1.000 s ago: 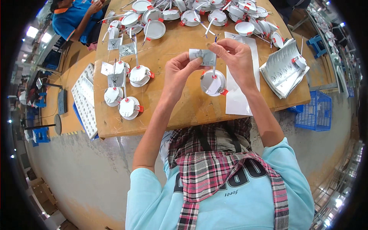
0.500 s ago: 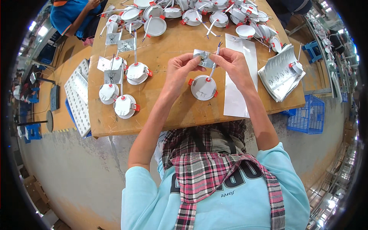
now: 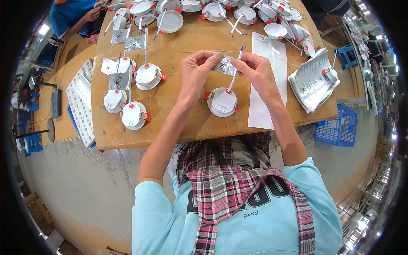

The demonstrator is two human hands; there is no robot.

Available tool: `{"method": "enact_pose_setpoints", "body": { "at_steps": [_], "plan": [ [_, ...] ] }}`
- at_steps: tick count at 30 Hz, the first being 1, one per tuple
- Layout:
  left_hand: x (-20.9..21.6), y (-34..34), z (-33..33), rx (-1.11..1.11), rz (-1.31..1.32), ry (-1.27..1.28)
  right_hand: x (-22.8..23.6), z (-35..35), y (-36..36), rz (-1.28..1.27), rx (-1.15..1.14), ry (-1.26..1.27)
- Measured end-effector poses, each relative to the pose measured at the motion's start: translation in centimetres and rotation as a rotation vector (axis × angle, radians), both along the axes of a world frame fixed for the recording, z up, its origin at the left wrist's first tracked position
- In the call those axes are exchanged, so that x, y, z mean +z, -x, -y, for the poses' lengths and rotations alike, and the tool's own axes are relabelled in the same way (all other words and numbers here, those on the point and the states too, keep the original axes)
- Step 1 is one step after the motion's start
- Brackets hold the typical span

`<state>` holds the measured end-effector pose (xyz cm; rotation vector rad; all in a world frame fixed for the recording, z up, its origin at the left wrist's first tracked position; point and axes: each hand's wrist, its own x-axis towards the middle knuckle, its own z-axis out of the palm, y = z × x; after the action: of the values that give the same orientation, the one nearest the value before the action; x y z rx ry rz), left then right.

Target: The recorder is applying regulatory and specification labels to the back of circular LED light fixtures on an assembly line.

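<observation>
A silver-grey printed label (image 3: 223, 66) is stretched between my hands, beside the white cable (image 3: 233, 80) of a round white downlight (image 3: 222, 103). My left hand (image 3: 195, 74) pinches the label's left end between thumb and fingertips. At the other end, my right hand (image 3: 258, 73) is closed with its thumb on the label, right at the cable; its fingertips are partly hidden. The downlight lies on the table just below my hands, its red-ended clips at the sides and its cable rising to bare wire ends.
Left on the table, several downlights (image 3: 148, 76) have labels around their cables. A heap of downlights (image 3: 171, 21) spans the far side. Right lie a white paper strip (image 3: 267, 104) and stacked label sheets (image 3: 313, 83). A blue crate (image 3: 337, 127) stands on the floor; a co-worker's arm (image 3: 91, 15) shows far left.
The left hand has shifted slightly up and left, and the label now lies more tilted and flatter between the hands. The view has shifted a little.
</observation>
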<state>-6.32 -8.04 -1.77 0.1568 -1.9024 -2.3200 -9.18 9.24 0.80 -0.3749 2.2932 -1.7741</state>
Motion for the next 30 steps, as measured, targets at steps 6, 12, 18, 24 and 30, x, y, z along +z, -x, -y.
{"method": "enact_pose_setpoints", "body": {
  "at_steps": [6,12,18,24,30],
  "plan": [
    [0.1,-0.2,1.6,-0.099,0.115,-0.222,-0.6,-0.4,0.2,0.056,-0.082,0.132],
    [-0.1,-0.6,0.4,-0.296,0.1,-0.083,-0.2,0.1,-0.3,0.007,-0.011,0.076],
    [0.3,-0.7,1.4,-0.421,0.212,-0.156,0.6,0.1,-0.9,-0.003,-0.021,0.051],
    [-0.5,-0.8,1.5,-0.434,0.123,-0.3,0.8,0.4,-1.5,-0.018,0.003,0.011],
    [0.4,-1.2,0.9,-0.418,0.118,-0.403,1.3,0.8,-2.1,-0.026,-0.016,0.042]
  ]
}}
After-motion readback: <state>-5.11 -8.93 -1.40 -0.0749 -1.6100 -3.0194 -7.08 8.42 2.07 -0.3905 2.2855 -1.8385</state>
